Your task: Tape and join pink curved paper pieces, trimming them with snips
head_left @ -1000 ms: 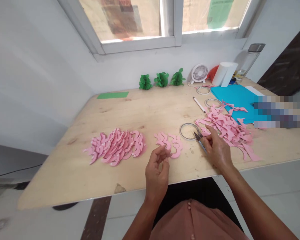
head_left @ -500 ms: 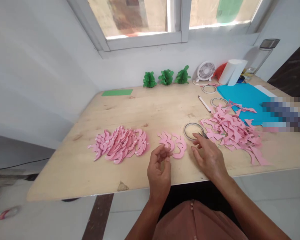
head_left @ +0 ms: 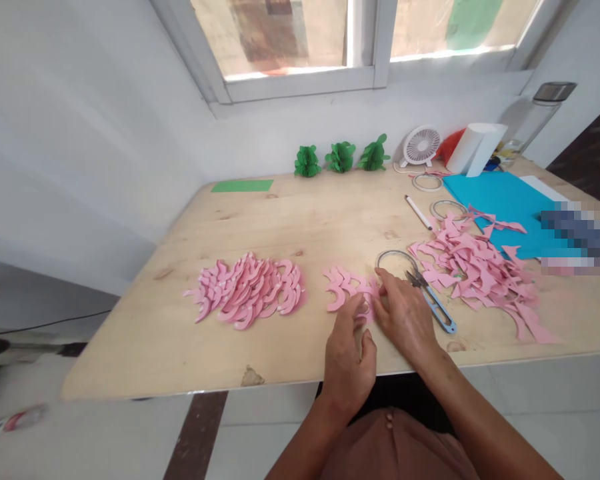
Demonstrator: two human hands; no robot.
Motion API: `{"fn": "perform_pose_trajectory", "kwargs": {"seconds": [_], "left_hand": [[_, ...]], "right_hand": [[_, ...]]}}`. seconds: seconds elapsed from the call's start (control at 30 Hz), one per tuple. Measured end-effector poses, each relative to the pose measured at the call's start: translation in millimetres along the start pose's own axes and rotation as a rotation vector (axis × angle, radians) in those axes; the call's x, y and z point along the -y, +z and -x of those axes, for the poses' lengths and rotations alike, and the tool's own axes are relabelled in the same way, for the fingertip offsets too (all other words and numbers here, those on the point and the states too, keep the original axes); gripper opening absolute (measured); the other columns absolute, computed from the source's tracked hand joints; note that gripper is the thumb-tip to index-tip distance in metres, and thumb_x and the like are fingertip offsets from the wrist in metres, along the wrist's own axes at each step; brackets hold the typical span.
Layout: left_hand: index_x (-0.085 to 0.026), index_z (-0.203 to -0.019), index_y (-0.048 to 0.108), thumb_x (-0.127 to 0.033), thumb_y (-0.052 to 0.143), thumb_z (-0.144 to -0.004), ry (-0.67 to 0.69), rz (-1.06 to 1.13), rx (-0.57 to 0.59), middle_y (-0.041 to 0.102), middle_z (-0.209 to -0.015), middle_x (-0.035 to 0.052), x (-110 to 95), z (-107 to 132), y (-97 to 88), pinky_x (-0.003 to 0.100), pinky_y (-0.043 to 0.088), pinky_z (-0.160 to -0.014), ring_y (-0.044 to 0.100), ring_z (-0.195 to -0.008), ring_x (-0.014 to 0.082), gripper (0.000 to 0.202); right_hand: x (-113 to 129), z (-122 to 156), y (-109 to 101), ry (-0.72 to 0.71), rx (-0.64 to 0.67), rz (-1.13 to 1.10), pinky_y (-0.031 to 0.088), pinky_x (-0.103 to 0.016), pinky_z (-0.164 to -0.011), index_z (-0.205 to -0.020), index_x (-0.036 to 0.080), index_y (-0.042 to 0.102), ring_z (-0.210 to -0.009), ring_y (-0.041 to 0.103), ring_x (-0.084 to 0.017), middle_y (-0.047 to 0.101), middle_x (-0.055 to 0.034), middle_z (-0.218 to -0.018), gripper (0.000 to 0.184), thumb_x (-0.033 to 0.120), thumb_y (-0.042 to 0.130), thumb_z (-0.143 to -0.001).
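My left hand (head_left: 351, 350) is at the near side of a small group of pink paper cutouts (head_left: 336, 293). Its fingers are curved and its thumb stands apart; the fingertips reach the nearest cutout, partly covering it. From the right, my right hand (head_left: 404, 317) rests beside the same cutouts, fingers stretched and apart, index fingertip by a thin metal ring (head_left: 394, 253). Neither hand shows anything gripped. Thread snips (head_left: 437, 307) with blue handles lie just right of my right hand, blades toward the ring.
A large heap of wavy pink cutouts (head_left: 253, 290) lies left, and pink paper scraps (head_left: 480, 260) right. Behind are a marker (head_left: 419, 212), blue sheets (head_left: 500, 193), a small fan (head_left: 421, 147), green paper trees (head_left: 340, 157) and a green strip (head_left: 243, 186). The table's edge (head_left: 220, 389) runs near me.
Both hands have come closer together over the small group of cutouts, which now sit closer together. The snips, mostly hidden by my right hand before, now show fully.
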State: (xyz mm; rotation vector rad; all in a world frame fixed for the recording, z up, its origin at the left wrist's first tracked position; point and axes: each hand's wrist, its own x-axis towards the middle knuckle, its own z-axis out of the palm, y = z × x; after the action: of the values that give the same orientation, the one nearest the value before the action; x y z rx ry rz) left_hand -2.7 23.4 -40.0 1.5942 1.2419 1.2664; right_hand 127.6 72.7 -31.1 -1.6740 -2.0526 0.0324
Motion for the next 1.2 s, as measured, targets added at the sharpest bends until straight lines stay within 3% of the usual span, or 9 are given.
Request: {"fn": "perform_pose_trajectory", "kwargs": {"seconds": [0.33,0.7,1.0,1.2], "left_hand": [[-0.022,-0.134,0.04,0.0,0.043,-0.08,0.005,-0.034,-0.024,0.057,-0.126,0.011,3.3,1.3,1.4,0.04,0.052,-0.094,0.059,-0.112,0.0203,0.059],[-0.023,-0.134,0.041,-0.003,0.046,-0.08,0.003,-0.05,-0.038,0.058,-0.125,0.0108,6.4,1.7,2.7,0.039,0.052,-0.092,0.06,-0.11,0.0217,0.057],[-0.023,-0.134,0.038,-0.002,0.043,-0.081,0.037,-0.08,-0.037,0.059,-0.122,0.0108,5.3,1.5,3.1,0.04,0.053,-0.09,0.061,-0.107,0.0207,0.057],[-0.023,-0.134,0.04,-0.003,0.046,-0.08,0.039,-0.073,-0.043,0.06,-0.118,0.0107,4.4,1.2,3.8,0.04,0.053,-0.09,0.061,-0.106,0.0211,0.057]], "right_hand": [[-1.6,-0.9,2.9,0.089,-0.019,-0.145,0.044,-0.035,-0.069,-0.125,0.013,0.049,-0.072,0.062,-0.023,0.068,-0.0058,-0.077,0.045,0.018,0.047,-0.081],[-15.8,11.6,-35.6,0.218,-0.044,-0.295,0.047,-0.034,-0.067,-0.128,0.021,0.047,-0.067,0.06,-0.021,0.062,-0.0007,-0.071,0.048,0.025,0.051,-0.08],[-15.2,18.8,-45.6,0.278,-0.031,-0.519,0.047,-0.032,-0.069,-0.129,0.021,0.046,-0.065,0.057,-0.017,0.058,0.0019,-0.07,0.049,0.026,0.054,-0.081],[-14.8,18.0,-61.7,0.349,-0.112,-0.755,0.047,-0.03,-0.065,-0.128,0.022,0.047,-0.063,0.055,-0.015,0.056,0.0034,-0.067,0.051,0.028,0.059,-0.079]]}}
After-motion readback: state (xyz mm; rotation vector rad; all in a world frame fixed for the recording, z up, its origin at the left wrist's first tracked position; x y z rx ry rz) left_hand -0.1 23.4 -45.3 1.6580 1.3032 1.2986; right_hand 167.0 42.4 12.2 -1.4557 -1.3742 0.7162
